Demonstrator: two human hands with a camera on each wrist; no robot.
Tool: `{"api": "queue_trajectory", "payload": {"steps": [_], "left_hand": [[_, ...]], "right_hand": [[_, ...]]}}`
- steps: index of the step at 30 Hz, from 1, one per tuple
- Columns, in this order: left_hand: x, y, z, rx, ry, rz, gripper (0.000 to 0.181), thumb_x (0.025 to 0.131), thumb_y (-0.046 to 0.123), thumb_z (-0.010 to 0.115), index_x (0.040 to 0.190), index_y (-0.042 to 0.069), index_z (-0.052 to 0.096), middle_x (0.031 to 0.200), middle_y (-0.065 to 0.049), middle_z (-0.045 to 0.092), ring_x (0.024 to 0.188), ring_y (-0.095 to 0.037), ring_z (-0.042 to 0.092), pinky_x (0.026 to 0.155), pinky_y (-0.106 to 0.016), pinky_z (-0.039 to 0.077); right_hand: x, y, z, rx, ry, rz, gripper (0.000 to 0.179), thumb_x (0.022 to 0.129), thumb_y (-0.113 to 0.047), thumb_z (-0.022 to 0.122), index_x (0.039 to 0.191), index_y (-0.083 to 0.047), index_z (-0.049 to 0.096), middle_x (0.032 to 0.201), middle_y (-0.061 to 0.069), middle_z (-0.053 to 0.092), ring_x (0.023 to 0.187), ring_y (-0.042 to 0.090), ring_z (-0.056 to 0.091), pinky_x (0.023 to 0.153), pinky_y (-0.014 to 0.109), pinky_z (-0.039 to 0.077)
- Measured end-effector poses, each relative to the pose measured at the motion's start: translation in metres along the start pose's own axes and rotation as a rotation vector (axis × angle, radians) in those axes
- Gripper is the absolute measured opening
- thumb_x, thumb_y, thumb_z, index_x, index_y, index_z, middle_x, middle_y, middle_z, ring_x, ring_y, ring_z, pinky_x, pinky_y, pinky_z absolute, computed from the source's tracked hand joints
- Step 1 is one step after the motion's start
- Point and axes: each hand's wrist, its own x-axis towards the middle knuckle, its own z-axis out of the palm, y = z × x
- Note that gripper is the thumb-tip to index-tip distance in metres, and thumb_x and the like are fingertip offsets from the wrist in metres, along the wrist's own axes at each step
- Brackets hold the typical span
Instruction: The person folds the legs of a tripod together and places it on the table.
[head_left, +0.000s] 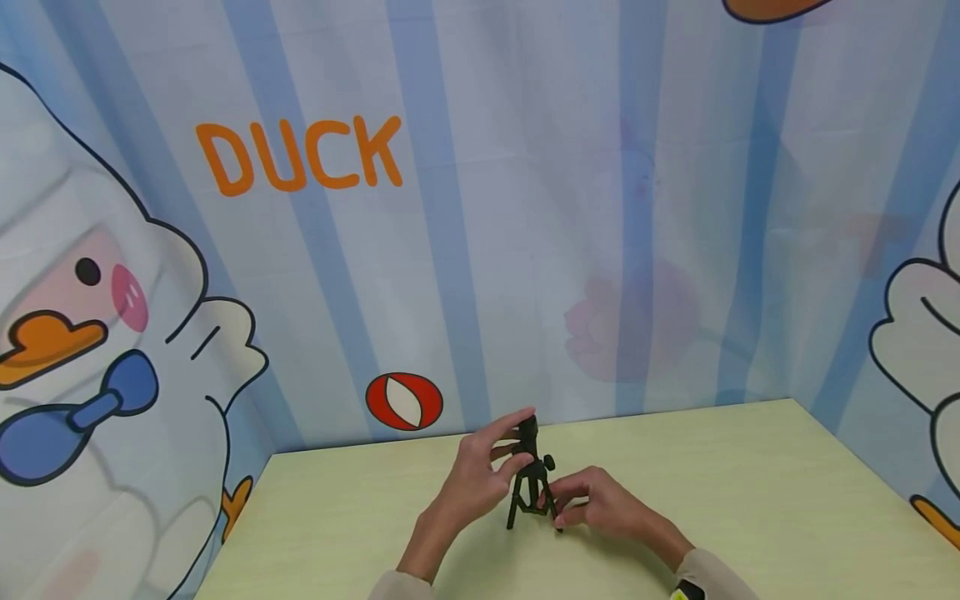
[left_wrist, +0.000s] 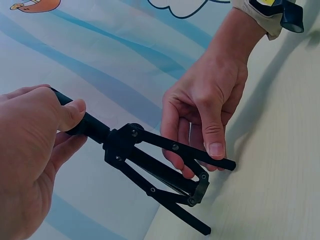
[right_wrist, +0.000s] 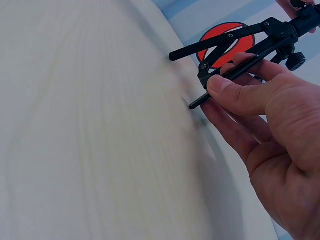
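Note:
A small black tripod [head_left: 533, 475] stands roughly upright in the head view, its legs spread partway. My left hand [head_left: 476, 477] grips its upper column, thumb on the near side, as the left wrist view also shows. Low on the tripod, my right hand [head_left: 606, 504] pinches one leg between thumb and fingers. In the right wrist view that leg [right_wrist: 240, 67] runs under the thumb of my right hand [right_wrist: 280, 110], and a side knob [right_wrist: 295, 61] sticks out higher up. The left hand partly hides the tripod's top.
A pale wood-grain table [head_left: 360, 525] lies beneath both hands. Behind it hangs a blue-striped curtain [head_left: 517, 208] printed with ducks, the word DUCK and a red ball [head_left: 427, 402]. A dark band with a yellow patch [head_left: 688, 590] sits at the right cuff.

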Motion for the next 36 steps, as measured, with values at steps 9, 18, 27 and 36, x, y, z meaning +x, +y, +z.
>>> {"api": "queue_trajectory", "payload": {"steps": [9, 18, 27, 36], "left_hand": [[-0.0011, 0.0017, 0.001, -0.019, -0.01, -0.014, 0.062, 0.096, -0.001, 0.072, 0.151, 0.021, 0.054, 0.143, -0.005, 0.062, 0.119, -0.026, 0.066, 0.099, -0.037, 0.056], [-0.0008, 0.0007, -0.0006, -0.016, -0.015, -0.025, 0.063, 0.096, -0.001, 0.071, 0.152, 0.023, 0.054, 0.143, -0.002, 0.062, 0.12, -0.024, 0.066, 0.098, -0.033, 0.056], [-0.0014, -0.0019, -0.0002, -0.018, -0.018, -0.019, 0.063, 0.097, -0.001, 0.071, 0.152, 0.026, 0.054, 0.144, 0.003, 0.061, 0.121, -0.023, 0.065, 0.098, -0.031, 0.056], [-0.0011, 0.0002, 0.0014, -0.026, -0.024, -0.03, 0.064, 0.096, -0.003, 0.07, 0.152, 0.025, 0.054, 0.144, 0.002, 0.061, 0.121, -0.023, 0.065, 0.099, -0.032, 0.056]], "right_hand": [[-0.0011, 0.0008, 0.0009, 0.052, 0.0, 0.037, 0.024, 0.089, 0.003, 0.078, 0.113, 0.003, 0.076, 0.105, 0.017, 0.077, 0.092, 0.027, 0.075, 0.085, 0.034, 0.06], [0.0002, -0.0014, 0.0009, 0.025, 0.025, 0.04, 0.025, 0.089, -0.003, 0.08, 0.114, -0.002, 0.077, 0.105, 0.011, 0.078, 0.092, 0.023, 0.075, 0.088, 0.033, 0.059], [0.0033, -0.006, 0.0001, -0.015, 0.026, 0.032, 0.023, 0.085, -0.001, 0.083, 0.107, -0.001, 0.078, 0.095, 0.011, 0.078, 0.086, 0.02, 0.074, 0.085, 0.035, 0.059], [0.0042, -0.0053, 0.0, -0.045, 0.048, 0.017, 0.02, 0.085, -0.001, 0.083, 0.104, -0.006, 0.08, 0.09, 0.011, 0.078, 0.083, 0.015, 0.073, 0.079, 0.031, 0.059]]}}
